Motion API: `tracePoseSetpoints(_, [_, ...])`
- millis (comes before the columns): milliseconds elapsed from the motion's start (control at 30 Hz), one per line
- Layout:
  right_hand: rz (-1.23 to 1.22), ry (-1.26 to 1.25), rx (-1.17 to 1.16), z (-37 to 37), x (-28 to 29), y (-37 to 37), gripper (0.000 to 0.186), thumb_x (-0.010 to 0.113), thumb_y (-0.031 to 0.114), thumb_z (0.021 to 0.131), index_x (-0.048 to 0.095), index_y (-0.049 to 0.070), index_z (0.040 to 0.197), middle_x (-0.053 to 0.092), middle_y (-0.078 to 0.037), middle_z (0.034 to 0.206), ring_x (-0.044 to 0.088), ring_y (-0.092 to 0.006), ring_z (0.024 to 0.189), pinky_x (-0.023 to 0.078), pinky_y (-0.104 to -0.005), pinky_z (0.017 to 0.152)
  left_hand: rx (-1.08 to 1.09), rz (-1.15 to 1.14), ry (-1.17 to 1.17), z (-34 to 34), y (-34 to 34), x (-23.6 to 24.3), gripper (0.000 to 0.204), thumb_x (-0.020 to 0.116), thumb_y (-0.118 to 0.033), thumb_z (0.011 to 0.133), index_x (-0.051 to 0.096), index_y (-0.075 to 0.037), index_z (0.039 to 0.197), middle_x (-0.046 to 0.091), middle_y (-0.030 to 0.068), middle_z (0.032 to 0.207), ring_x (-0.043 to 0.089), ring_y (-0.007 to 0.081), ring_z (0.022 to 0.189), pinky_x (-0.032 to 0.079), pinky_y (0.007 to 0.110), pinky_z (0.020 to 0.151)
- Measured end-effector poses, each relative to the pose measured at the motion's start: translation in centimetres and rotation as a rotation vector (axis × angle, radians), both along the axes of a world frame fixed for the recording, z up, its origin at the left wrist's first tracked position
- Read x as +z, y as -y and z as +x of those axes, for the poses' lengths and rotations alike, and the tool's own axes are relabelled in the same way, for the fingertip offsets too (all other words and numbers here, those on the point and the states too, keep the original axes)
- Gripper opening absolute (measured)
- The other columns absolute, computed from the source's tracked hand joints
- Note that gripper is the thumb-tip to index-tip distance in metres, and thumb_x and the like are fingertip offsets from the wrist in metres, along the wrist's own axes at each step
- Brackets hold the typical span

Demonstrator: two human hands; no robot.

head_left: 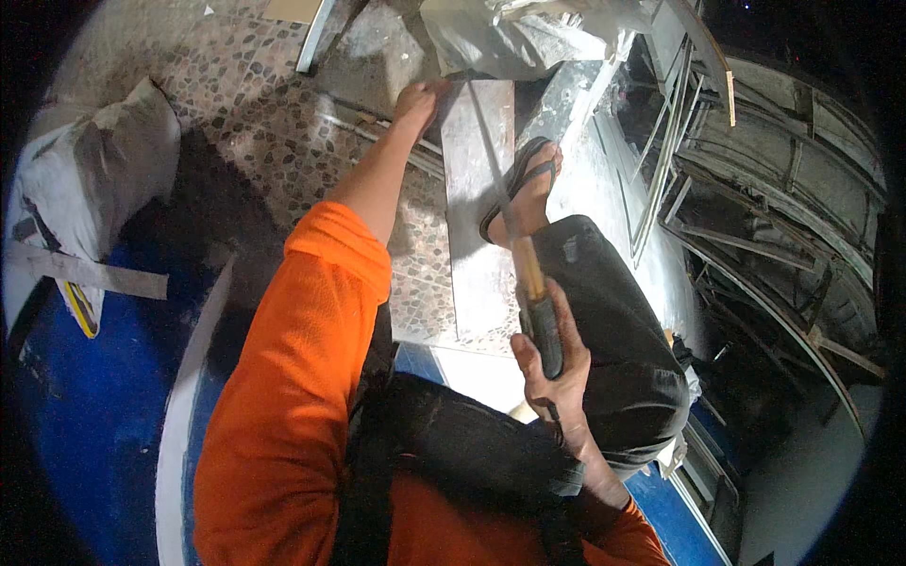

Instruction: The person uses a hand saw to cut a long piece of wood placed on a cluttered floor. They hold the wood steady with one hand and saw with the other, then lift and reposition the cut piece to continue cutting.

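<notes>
The right hand [566, 385] closes around the handle [531, 278] of one long-bladed tool [521, 247], whose blade [497, 168] runs away from it to just right of the left hand [418, 104]. One board [467, 212] lies below the blade, between the hands. The left hand's fingers are hard to make out at the board's far edge; I cannot tell whether they grip. The blade looks blurred. One sandalled foot [536, 193] shows beyond the right hand.

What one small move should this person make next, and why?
Probably a short pull of the right hand, drawing the long-bladed tool back: its blade extends over the board, toward the far end, while the left hand and sandalled foot seem to steady that board.
</notes>
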State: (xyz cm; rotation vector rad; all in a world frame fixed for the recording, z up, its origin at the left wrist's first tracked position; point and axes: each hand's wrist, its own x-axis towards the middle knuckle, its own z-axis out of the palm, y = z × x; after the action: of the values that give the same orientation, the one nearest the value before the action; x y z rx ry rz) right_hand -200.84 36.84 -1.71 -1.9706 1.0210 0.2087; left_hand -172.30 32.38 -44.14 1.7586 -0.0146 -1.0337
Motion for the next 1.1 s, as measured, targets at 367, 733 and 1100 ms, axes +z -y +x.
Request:
tracePoseSetpoints(367, [-0.007, 0.032, -0.366, 0.9, 0.2, 0.5, 0.084, 0.07, 0.051, 0.098, 0.046, -0.007, 0.153, 0.066, -0.012, 0.107, 0.06, -0.0161, 0.092, 0.049, -0.0329, 0.081, -0.033, 0.118, 0.086, 0.2, 2.5, 3.0, 0.047, 0.055, -0.043, 0.105, 0.067, -0.01, 0.136, 0.067, 0.0226, 0.136, 0.064, 0.0424, 0.124, 0.051, 0.047, 0.104])
tracePoseSetpoints(733, [-0.107, 0.15, -0.225, -0.2, -1.6, 1.6, 0.061, 0.067, 0.028, 0.1, 0.053, -0.006, 0.148, 0.073, -0.01, 0.104, 0.057, -0.008, 0.069, 0.049, -0.0253, 0.066, 0.181, -0.116, -0.238, 0.6, 2.2, 3.3, 0.045, 0.063, -0.039, 0.1, 0.071, -0.006, 0.128, 0.073, 0.0212, 0.12, 0.068, 0.0355, 0.11, 0.051, 0.043, 0.094])
tracePoseSetpoints(1100, [0.015, 0.147, -0.362, -2.1, -3.7, 1.6, 0.057, 0.065, 0.02, 0.101, 0.051, -0.005, 0.15, 0.069, -0.007, 0.097, 0.058, -0.0086, 0.074, 0.049, -0.0249, 0.066, 0.078, -0.109, -0.258, 0.4, 2.5, 6.4, 0.037, 0.055, -0.033, 0.106, 0.069, -0.011, 0.133, 0.071, 0.01, 0.127, 0.062, 0.0252, 0.116, 0.046, 0.039, 0.099])
